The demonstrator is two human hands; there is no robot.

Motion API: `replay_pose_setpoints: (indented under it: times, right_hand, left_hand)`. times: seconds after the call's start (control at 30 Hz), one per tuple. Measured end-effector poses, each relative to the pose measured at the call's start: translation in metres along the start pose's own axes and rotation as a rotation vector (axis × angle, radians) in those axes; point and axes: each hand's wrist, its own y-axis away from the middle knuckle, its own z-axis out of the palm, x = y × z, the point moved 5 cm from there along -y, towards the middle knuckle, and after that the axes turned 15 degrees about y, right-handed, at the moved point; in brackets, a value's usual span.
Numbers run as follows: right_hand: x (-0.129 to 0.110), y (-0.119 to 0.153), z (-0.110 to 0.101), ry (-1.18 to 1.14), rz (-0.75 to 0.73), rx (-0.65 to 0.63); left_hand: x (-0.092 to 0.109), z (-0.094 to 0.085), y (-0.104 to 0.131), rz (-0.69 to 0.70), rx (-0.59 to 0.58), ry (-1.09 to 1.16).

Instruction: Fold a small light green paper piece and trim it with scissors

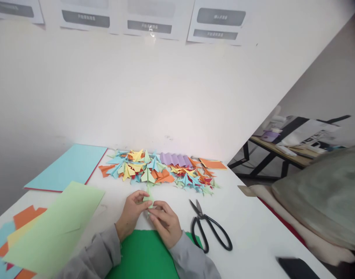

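Between my hands is a small light-green folded paper (148,199), narrow and pointed toward the wall. My left hand (134,209) pinches it from the left, thumb and fingers on its side. From the right, the fingertips of my right hand (165,221) are pressed together at its near end; they partly hide it. Under my wrists lies a green sheet (145,255). Just beyond my hands a heap of folded paper planes (148,175) in several colours runs along the wall. Right of my right hand lie black-handled scissors (205,219), blades slightly apart.
At left, a light-green sheet (58,224) covers coloured paper pieces (23,221), with a light-blue sheet (69,166) behind. A pleated purple paper (175,159) and orange sheets (213,164) sit by the wall. A dark flat object (296,268) lies at the near right edge.
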Motion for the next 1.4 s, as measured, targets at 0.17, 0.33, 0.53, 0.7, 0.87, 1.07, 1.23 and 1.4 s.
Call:
replay_pose_setpoints:
  times: [0.17, 0.33, 0.53, 0.7, 0.87, 1.07, 1.23, 1.4]
  right_hand:
    - [-0.001, 0.0, -0.004, -0.083, 0.026, 0.035]
    - [0.016, -0.003, -0.002, -0.251, 0.342, 0.129]
    - [0.027, -0.009, 0.011, -0.487, 0.635, 0.202]
    - [0.029, -0.004, 0.014, -0.506, 0.661, 0.248]
    - [0.03, -0.001, 0.013, -0.53, 0.624, 0.206]
    - [0.033, 0.0, 0.011, -0.619, 0.636, 0.191]
    - [0.033, 0.001, 0.013, -0.731, 0.62, 0.155]
    - [0.03, 0.0, 0.012, -0.761, 0.538, 0.145]
  left_hand:
    - [0.002, 0.0, 0.002, -0.038, -0.005, 0.022]
    - [0.002, 0.003, 0.003, -0.079, -0.045, 0.041]
    - [0.004, 0.008, 0.008, -0.026, -0.013, -0.001]
    - [0.006, 0.009, 0.013, 0.044, -0.021, -0.109]
    - [0.004, 0.008, 0.013, 0.023, -0.096, -0.206]
    - [0.005, 0.012, 0.013, 0.052, -0.163, -0.234]
    - [0.001, 0.012, 0.013, -0.006, -0.171, -0.241]
    - [0.001, 0.01, 0.012, -0.077, -0.141, -0.165]
